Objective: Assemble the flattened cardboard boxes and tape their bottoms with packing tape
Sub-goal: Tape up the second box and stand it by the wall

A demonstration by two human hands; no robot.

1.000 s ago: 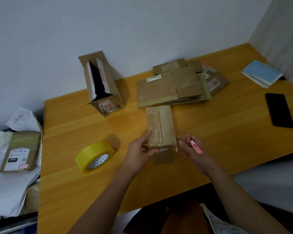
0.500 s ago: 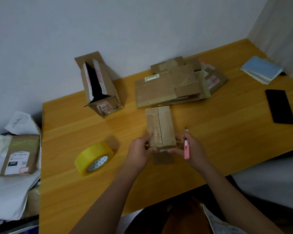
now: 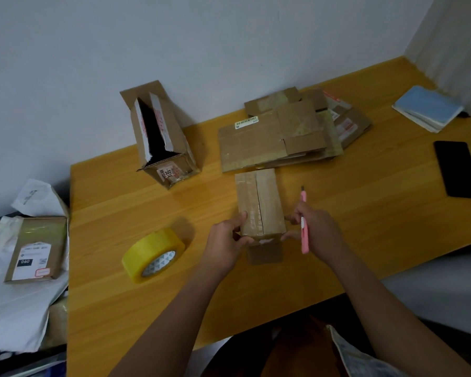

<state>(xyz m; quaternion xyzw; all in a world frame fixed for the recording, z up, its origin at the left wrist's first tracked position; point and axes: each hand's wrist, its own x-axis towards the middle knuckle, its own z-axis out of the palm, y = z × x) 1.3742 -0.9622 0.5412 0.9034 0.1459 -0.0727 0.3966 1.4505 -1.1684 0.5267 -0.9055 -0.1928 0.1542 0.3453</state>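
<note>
A small assembled cardboard box (image 3: pixel 260 204) lay on the wooden surface (image 3: pixel 120 213) near its front edge, its taped flaps facing up and a seam running along its length. A loose flap (image 3: pixel 264 253) hung down at the near end.

The left hand (image 3: pixel 225 247) held the box's near left corner, thumb curled over the top and fingers wrapped at the end, its grip closed on the cardboard. The right hand (image 3: pixel 316 229) touched the near right corner with its fingertips while its grip kept a pink utility knife (image 3: pixel 304 221) pinned along the hand, the tip pointing away from the person.

Just behind the box sat a stack of flattened cardboard boxes (image 3: pixel 280 131), the top one bearing a barcode sticker. To the left of that stack stood 1 opened, torn box (image 3: pixel 161 137), tilted on the surface near the wall.

A roll of yellow packing tape (image 3: pixel 152 254) stood on edge to the left of the left hand, apart from the box. At the far right lay a black phone (image 3: pixel 458 168), and beyond it a blue-covered notebook (image 3: pixel 427 107).

Off the surface to the left, a labelled parcel (image 3: pixel 37 248) rested on white plastic mailers (image 3: pixel 17 308).
</note>
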